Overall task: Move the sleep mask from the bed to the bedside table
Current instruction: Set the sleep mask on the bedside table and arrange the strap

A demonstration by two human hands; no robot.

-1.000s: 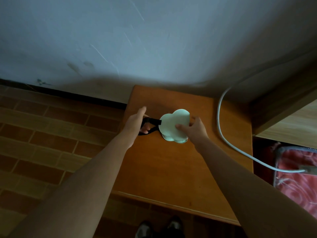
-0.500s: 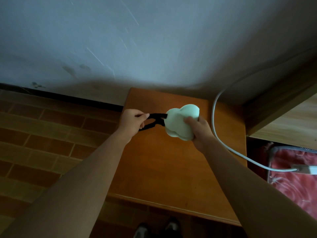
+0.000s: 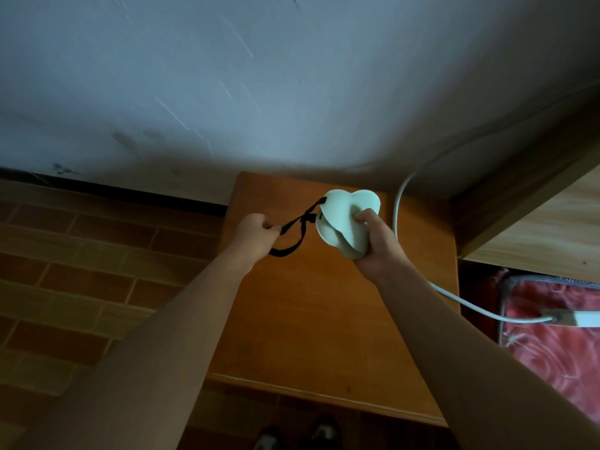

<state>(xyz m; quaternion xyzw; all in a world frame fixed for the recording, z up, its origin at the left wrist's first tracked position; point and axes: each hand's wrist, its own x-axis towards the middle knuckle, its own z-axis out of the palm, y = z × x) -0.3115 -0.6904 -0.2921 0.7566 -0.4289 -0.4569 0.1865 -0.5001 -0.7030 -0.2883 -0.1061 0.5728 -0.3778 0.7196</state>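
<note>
The sleep mask (image 3: 341, 219) is pale green, folded, with a black strap (image 3: 293, 235) looping off its left side. It is held in the air above the far part of the orange-brown wooden bedside table (image 3: 318, 319). My right hand (image 3: 376, 245) grips the mask's lower right side. My left hand (image 3: 256, 237) is closed on the end of the black strap, pulling it to the left.
A white cable (image 3: 431, 287) runs from the wall across the table's right edge to a white plug (image 3: 581, 318) lying on the red bed cover (image 3: 558, 336). A wooden bed frame (image 3: 539, 232) stands at right. The brick-patterned floor (image 3: 81, 271) lies left; shoes (image 3: 295, 436) show below.
The mask went from lying flat on the table to being lifted off it and folded in my right hand. My left hand closed on the strap and drew it left.
</note>
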